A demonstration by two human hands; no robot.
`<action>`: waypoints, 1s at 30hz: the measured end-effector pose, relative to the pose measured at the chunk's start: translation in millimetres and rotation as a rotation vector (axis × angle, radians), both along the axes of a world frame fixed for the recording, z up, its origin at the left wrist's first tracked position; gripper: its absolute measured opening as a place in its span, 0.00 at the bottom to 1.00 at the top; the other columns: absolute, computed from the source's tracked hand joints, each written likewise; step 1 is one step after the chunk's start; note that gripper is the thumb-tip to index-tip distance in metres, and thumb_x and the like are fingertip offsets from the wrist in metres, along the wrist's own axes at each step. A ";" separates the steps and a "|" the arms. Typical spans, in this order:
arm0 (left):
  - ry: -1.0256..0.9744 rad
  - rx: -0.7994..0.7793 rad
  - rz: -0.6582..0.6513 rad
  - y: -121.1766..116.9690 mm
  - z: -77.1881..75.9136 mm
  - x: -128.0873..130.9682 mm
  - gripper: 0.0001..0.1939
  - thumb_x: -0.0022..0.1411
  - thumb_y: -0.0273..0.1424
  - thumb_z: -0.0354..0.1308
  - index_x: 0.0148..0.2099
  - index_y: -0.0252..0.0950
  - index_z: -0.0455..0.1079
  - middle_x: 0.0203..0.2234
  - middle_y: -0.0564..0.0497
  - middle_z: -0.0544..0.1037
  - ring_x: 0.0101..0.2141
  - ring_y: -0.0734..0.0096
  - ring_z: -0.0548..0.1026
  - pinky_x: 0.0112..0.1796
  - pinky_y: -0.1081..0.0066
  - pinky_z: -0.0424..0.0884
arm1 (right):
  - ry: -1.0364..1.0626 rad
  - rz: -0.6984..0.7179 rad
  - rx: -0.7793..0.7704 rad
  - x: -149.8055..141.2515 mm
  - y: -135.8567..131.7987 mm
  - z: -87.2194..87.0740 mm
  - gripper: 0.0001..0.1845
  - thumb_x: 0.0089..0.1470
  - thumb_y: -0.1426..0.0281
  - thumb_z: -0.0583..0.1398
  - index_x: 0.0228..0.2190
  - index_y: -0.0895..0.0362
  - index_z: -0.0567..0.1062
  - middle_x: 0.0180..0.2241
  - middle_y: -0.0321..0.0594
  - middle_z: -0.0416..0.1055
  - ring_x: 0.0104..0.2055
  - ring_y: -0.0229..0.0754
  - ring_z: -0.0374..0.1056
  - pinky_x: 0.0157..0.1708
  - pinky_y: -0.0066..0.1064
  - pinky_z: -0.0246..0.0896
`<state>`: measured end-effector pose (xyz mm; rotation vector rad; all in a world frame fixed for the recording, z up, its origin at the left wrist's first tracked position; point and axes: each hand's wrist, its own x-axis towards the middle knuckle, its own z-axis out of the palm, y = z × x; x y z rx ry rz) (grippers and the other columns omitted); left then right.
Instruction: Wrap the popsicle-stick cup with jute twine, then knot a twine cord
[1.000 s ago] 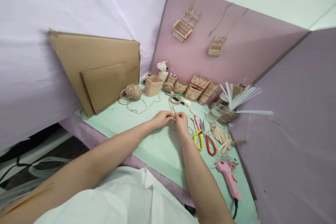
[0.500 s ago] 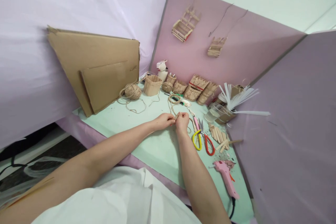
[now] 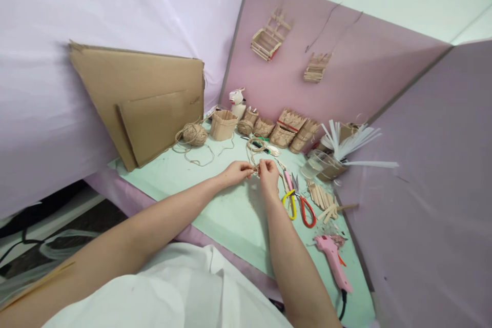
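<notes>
My left hand (image 3: 239, 172) and my right hand (image 3: 268, 173) meet over the middle of the table, both closed in a pinch. Between their fingertips runs a piece of tan twine (image 3: 255, 168); its exact shape there is too small to make out. Beyond the fingers, more twine lies in a loose coil (image 3: 255, 144). Just right of my right hand are scissors (image 3: 295, 200) with one yellow and one red handle, blades parted. A pink-handled tool (image 3: 287, 180) lies beside their blades.
A twine ball (image 3: 194, 134) and a stick-built box (image 3: 223, 124) stand back left, before cardboard (image 3: 154, 97). Craft sticks (image 3: 323, 199), a pink glue gun (image 3: 333, 261) with a black cord, and a clear plastic cup (image 3: 315, 164) are at right. White strips (image 3: 342, 143) jut out there.
My hands have drawn slightly apart at the fingertips, so twine shows between them. The right hand has shifted a little to the right and turned.
</notes>
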<state>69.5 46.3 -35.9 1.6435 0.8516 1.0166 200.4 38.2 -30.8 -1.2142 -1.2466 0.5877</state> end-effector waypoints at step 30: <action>0.108 0.135 0.026 0.2 1.0 -1.0 0.12 0.55 0.31 0.52 0.33 0.30 0.75 0.26 0.50 0.77 0.28 0.73 0.70 0.33 0.74 0.65 | 0.287 0.327 -0.330 -5.8 -8.9 3.4 0.19 0.42 0.53 0.61 0.27 0.57 0.73 0.24 0.36 0.70 0.24 0.35 0.62 0.24 0.27 0.53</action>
